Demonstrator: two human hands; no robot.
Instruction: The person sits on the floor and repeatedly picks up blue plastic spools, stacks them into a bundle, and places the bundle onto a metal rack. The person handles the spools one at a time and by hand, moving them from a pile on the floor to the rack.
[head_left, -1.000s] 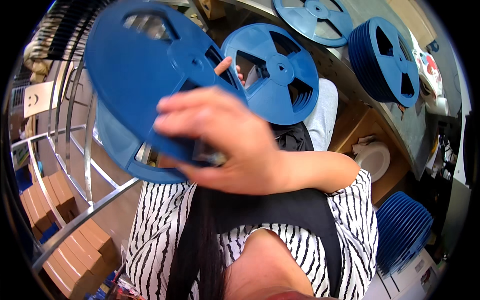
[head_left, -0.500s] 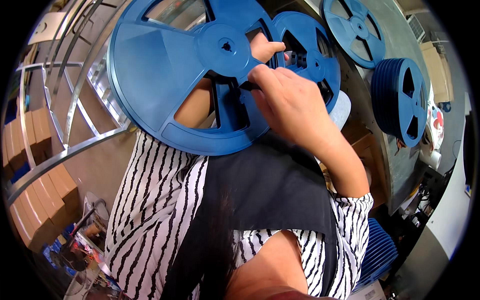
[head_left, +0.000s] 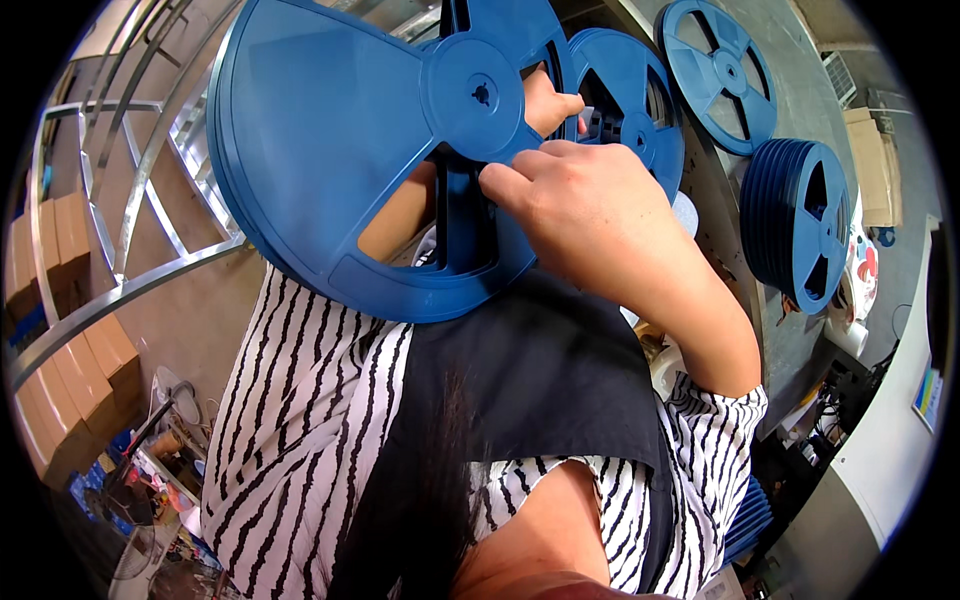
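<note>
A large blue plastic reel (head_left: 335, 130) with a round hub and wide cutouts stands tilted in front of me, with another blue rim close behind it. My left forearm passes behind it and shows through a lower cutout. My left hand (head_left: 548, 106) appears in the cutout right of the hub, closed on the reel, its fingers partly hidden. Bent over the lower right cutout, my right hand (head_left: 590, 205) has its fingertips pressed together at the cutout's edge. Whatever they pinch is hidden. Just beyond the hands is another blue reel (head_left: 640, 125).
On the grey table (head_left: 790, 200) at right, one blue reel (head_left: 728, 72) lies flat near a stack of blue reels (head_left: 795, 225). A curved metal rack (head_left: 130, 290) stands at left, with cardboard boxes (head_left: 80, 385) beyond it. More blue reels (head_left: 750, 522) sit low at right.
The large reel has shifted slightly right and down in the picture. My right fingers have curled further over the cutout; the dark tip visible at them earlier is hidden now.
</note>
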